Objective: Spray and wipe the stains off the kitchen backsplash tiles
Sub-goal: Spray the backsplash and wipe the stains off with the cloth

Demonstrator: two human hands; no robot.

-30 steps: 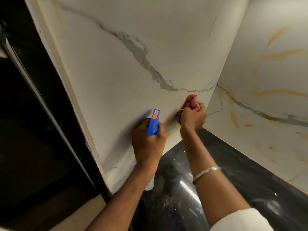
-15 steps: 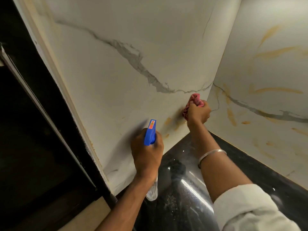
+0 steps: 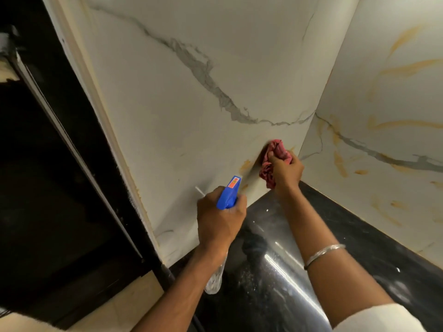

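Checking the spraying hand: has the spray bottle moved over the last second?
Yes. The spray bottle has dropped: its nozzle was above the orange stain, now below it.

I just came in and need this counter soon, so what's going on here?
A person is cleaning the backsplash above the black counter. Their right hand presses a bunched red cloth against it near the corner, while the left hand grips a blue-headed spray bottle aimed the same way. Orange stains show beside the cloth and all over the right-hand wall, so the job looks far from done.
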